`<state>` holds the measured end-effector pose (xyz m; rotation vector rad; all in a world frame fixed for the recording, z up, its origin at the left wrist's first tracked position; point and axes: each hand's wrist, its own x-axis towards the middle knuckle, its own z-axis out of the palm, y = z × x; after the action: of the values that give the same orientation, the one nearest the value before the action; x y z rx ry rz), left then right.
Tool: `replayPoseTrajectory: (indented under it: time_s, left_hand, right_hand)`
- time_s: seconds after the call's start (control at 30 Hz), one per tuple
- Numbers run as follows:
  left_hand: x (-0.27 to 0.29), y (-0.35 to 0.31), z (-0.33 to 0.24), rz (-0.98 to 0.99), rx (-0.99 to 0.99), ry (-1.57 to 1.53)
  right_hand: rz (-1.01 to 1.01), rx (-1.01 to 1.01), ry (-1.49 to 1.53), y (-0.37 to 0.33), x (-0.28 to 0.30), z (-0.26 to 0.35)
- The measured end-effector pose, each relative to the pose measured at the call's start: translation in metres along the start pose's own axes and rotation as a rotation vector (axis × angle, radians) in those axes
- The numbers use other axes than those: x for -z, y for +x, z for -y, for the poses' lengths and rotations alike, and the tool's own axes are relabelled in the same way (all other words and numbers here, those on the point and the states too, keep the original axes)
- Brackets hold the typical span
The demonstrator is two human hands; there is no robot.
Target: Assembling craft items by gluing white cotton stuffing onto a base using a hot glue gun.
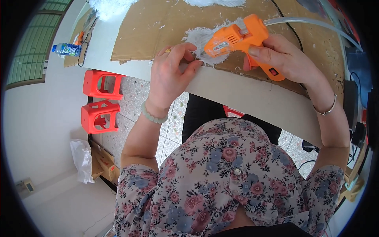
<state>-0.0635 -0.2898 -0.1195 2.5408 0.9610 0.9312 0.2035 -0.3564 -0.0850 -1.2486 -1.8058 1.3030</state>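
My right hand (282, 57) is wrapped round the handle of an orange hot glue gun (229, 39), its nozzle angled down to the left. A long, clear glue stick (300, 19) runs out of the gun's back. Below the nozzle, a piece of white shaggy fabric (197, 36) lies at the near edge of the cardboard. My left hand (171, 69) is closed at that fabric's near left edge, thumb and bent fingers gripping it. The gun covers part of the fabric, so the nozzle's contact with it cannot be made out.
Brown cardboard (138, 35) covers much of the white table (244, 85). More white fluffy pieces (112, 8) lie at the far side. A black cable (290, 25) crosses the cardboard. At the left are a water bottle (66, 49), red stools (100, 116) and an opened carton (103, 162).
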Motion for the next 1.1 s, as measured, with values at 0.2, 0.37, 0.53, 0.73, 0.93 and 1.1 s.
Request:
replayPoseTrajectory:
  time_s: [0.2,0.37,0.53,0.73,0.93,1.1]
  left_hand:
    - [0.001,0.003,0.002,0.002,-0.038,-0.01]
    - [0.0,0.007,0.003,0.006,-0.107,0.047]
    - [-0.005,0.01,0.004,-0.035,-0.157,0.073]
    - [-0.008,0.011,0.006,-0.047,-0.154,0.143]
    - [-0.007,0.011,0.005,-0.072,-0.151,0.199]
    - [-0.002,0.01,0.004,-0.098,-0.105,0.142]
  right_hand:
    - [0.001,-0.025,-0.086,0.002,-0.001,0.002]
    - [0.007,-0.016,-0.091,-0.001,0.001,0.005]
    - [0.014,-0.079,-0.095,-0.006,0.006,0.002]
    - [-0.027,-0.132,-0.079,-0.011,0.007,-0.003]
    - [-0.023,-0.091,-0.017,-0.019,0.011,-0.004]
    - [-0.085,-0.095,0.008,-0.023,0.009,-0.004]
